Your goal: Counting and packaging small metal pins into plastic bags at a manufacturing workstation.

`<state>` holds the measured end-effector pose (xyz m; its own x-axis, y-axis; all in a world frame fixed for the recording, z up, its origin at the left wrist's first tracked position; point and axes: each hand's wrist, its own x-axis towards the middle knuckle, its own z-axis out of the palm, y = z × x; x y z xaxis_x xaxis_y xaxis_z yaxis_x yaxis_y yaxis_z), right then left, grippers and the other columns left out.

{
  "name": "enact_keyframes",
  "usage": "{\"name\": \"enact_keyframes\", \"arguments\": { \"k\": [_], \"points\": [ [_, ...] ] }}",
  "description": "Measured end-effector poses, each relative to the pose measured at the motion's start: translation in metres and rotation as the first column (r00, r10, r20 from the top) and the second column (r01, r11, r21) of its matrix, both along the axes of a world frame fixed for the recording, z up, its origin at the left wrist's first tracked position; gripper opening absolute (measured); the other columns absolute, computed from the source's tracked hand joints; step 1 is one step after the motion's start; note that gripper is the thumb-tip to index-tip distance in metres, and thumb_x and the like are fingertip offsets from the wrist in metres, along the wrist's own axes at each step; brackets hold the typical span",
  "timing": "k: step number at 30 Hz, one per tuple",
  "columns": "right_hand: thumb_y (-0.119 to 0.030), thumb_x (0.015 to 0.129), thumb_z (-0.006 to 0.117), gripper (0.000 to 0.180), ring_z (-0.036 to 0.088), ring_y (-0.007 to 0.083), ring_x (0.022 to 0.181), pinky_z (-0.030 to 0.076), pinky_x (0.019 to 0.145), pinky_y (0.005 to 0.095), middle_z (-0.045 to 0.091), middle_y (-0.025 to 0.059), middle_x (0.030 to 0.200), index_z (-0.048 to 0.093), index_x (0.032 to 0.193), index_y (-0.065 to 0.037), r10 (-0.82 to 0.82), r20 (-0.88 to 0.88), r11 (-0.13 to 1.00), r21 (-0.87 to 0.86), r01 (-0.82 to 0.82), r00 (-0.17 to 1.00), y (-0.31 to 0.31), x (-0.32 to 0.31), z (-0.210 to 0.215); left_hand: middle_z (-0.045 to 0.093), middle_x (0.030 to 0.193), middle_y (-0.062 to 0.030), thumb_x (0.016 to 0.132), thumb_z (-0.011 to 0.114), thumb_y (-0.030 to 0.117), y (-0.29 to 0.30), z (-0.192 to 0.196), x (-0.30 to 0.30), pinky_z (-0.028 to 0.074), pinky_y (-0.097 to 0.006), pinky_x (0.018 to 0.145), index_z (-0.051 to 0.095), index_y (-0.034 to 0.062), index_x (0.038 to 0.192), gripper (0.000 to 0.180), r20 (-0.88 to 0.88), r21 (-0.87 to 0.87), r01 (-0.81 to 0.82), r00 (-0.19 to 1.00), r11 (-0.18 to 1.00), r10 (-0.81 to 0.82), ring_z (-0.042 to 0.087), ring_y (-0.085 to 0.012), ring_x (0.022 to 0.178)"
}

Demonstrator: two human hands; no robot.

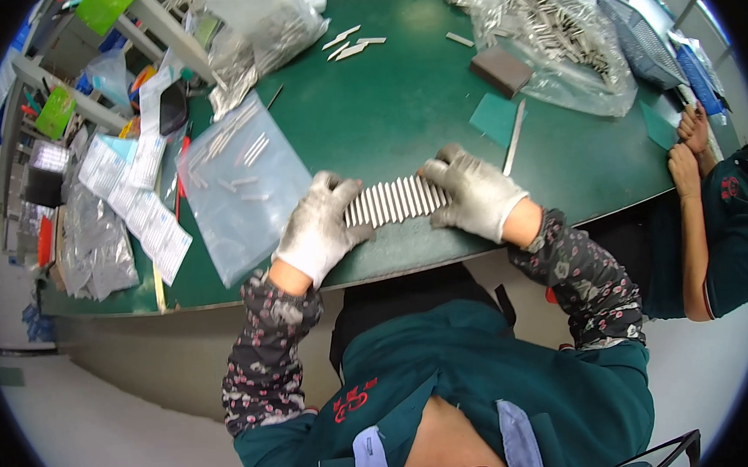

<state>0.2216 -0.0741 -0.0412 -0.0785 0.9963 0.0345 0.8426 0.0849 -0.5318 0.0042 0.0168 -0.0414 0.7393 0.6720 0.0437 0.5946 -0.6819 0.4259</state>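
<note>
A row of thin silvery metal strips (396, 201) lies side by side on the green table (368, 131), close to its front edge. My left hand (317, 227), in a whitish fingertip-less glove, closes on the row's left end with thumb and fingers. At the right end, my right hand (476, 193), gloved the same way, grips the strips between thumb and fingers. The row is pressed between the two hands. Just left of my left hand lies a flat translucent plastic bag (219, 221) with several slim metal strips on or in it.
Beyond my right hand lie a narrow metal bar (514, 137), a green square sheet (490, 118) and a brown block (501, 72). A big plastic bag of metal pieces (559, 34) sits behind them. Loose strips (351, 50) lie farther back. Papers (136, 192) are at left; another person's hands (687, 141) rest at right.
</note>
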Motion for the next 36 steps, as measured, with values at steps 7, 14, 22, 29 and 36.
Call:
{"name": "enact_keyframes", "arguments": {
  "k": [7, 14, 22, 29, 36],
  "points": [
    [-0.035, 0.071, 0.066, 0.057, 0.053, 0.0343, 0.104, 0.046, 0.085, 0.0411, 0.051, 0.0194, 0.113, 0.051, 0.118, -0.008, -0.223, 0.213, 0.974, 0.092, 0.208, 0.951, 0.022, 0.030, 0.040, 0.053, 0.105, -0.0164, 0.058, 0.080, 0.029, -0.011, -0.003, -0.016, 0.048, -0.038, 0.081, 0.054, 0.0020, 0.111, 0.065, 0.122, 0.029, 0.025, 0.992, 0.999, -0.029, 0.056, -0.0317, 0.095],
    [-0.023, 0.078, 0.061, 0.023, 0.058, 0.0279, 0.100, 0.048, 0.081, 0.0390, 0.061, 0.0114, 0.101, 0.063, 0.097, -0.011, -0.480, 0.537, 0.873, 0.221, 0.434, 0.694, 0.098, 0.088, 0.034, 0.055, 0.101, -0.0153, 0.060, 0.080, 0.027, -0.018, -0.011, -0.017, 0.050, -0.037, 0.078, 0.055, 0.0017, 0.110, 0.062, 0.185, 0.028, -0.007, 0.983, 1.000, 0.002, 0.058, -0.0305, 0.090],
    [-0.005, 0.078, 0.053, 0.017, 0.059, 0.0257, 0.096, 0.048, 0.082, 0.0343, 0.065, 0.0110, 0.093, 0.065, 0.090, -0.007, -0.399, 0.661, 0.907, 0.183, 0.379, 0.635, 0.185, 0.106, -0.010, 0.052, 0.102, -0.0143, 0.059, 0.077, 0.013, -0.011, -0.016, -0.011, 0.048, -0.034, 0.074, 0.054, 0.0039, 0.112, 0.058, 0.252, 0.014, -0.007, 0.968, 1.000, 0.004, 0.055, -0.0292, 0.089],
    [-0.003, 0.074, 0.050, 0.012, 0.059, 0.0284, 0.081, 0.050, 0.063, 0.0367, 0.058, 0.0104, 0.086, 0.058, 0.082, -0.007, -0.037, 0.450, 0.899, 0.405, -0.167, 0.892, 0.106, 0.061, 0.023, 0.053, 0.105, -0.0148, 0.060, 0.076, 0.010, -0.008, -0.020, -0.014, 0.048, -0.036, 0.076, 0.052, 0.0053, 0.112, 0.058, 0.331, 0.056, 0.006, 0.943, 0.998, -0.024, 0.055, -0.0314, 0.091],
    [-0.008, 0.074, 0.051, 0.012, 0.059, 0.0264, 0.074, 0.050, 0.063, 0.0347, 0.055, 0.0097, 0.082, 0.056, 0.084, -0.006, 0.158, 0.377, 0.890, 0.347, -0.297, 0.913, -0.022, 0.032, -0.005, 0.054, 0.104, -0.0148, 0.063, 0.077, 0.017, -0.013, -0.016, -0.013, 0.048, -0.036, 0.077, 0.055, 0.0035, 0.109, 0.052, 0.255, 0.014, -0.043, 0.966, 0.999, 0.038, 0.058, -0.0294, 0.089]
  ]
}}
